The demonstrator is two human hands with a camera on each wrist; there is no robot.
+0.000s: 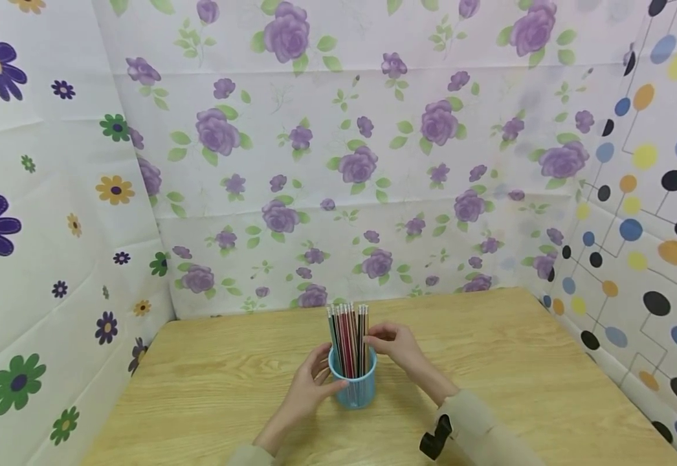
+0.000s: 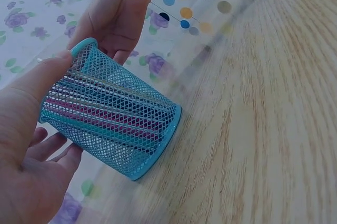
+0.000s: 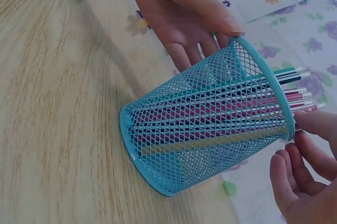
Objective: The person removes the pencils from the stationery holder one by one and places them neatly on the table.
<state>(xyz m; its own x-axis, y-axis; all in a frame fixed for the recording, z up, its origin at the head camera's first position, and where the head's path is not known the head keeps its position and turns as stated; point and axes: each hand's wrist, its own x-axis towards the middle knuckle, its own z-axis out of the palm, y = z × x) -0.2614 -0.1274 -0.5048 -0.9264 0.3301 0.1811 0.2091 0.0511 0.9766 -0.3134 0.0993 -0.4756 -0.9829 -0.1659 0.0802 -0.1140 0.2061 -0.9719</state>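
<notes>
A light blue mesh pencil cup [image 1: 357, 391] stands on the wooden table, holding several pencils [image 1: 348, 343] with their eraser ends up. Dark, red, green and tan barrels show through the mesh. My left hand [image 1: 308, 383] holds the cup from the left, thumb [image 3: 229, 24] at the rim and fingers around the far side. On the right, my right hand [image 1: 399, 349] is at the rim, its thumb and forefinger pinching the tan pencil [image 1: 366, 323] at the cup's right edge. That pencil's upper end is hidden by the fingers in the right wrist view.
The wood-grain table [image 1: 228, 375] extends around the cup on both sides. Behind it hangs a cloth with purple roses [image 1: 356, 165]. Flowered cloth [image 1: 59, 259] lines the left side and dotted cloth [image 1: 653, 259] the right. A black strap [image 1: 436, 439] hangs by the right sleeve.
</notes>
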